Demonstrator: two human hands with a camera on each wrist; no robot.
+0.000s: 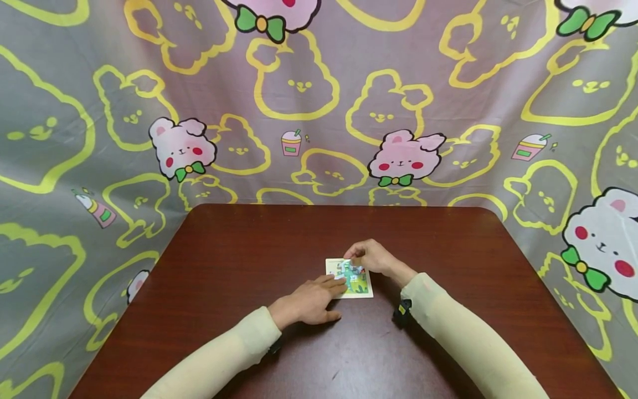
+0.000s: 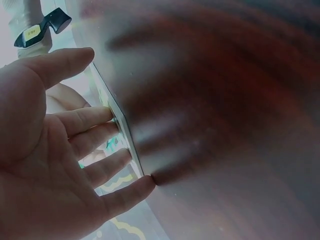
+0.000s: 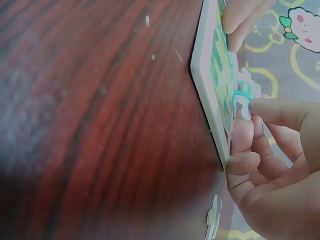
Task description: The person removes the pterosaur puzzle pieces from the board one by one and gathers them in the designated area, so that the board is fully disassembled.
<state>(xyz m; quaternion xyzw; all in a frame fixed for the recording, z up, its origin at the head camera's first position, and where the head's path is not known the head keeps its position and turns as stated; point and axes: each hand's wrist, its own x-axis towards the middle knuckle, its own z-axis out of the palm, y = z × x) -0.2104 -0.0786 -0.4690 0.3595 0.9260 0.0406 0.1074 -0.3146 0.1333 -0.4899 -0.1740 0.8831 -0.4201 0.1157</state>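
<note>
A small jigsaw puzzle board (image 1: 360,296) with a pale border and a colourful green and blue picture lies flat on the table. My left hand (image 1: 310,301) rests its straight fingers on the board's left part, thumb spread toward me. At the far right corner my right hand (image 1: 377,258) is bent over the board. In the right wrist view its thumb and forefinger pinch a puzzle piece (image 3: 243,106), raised at the picture's surface. The left wrist view has the left fingertips (image 2: 125,156) at the board's edge (image 2: 131,142).
The dark red-brown table (image 1: 239,249) spreads around the board. In the right wrist view a loose puzzle piece (image 3: 214,218) lies on the table beyond the board's corner. A grey curtain (image 1: 319,133) with cartoon bears hangs behind and along both sides.
</note>
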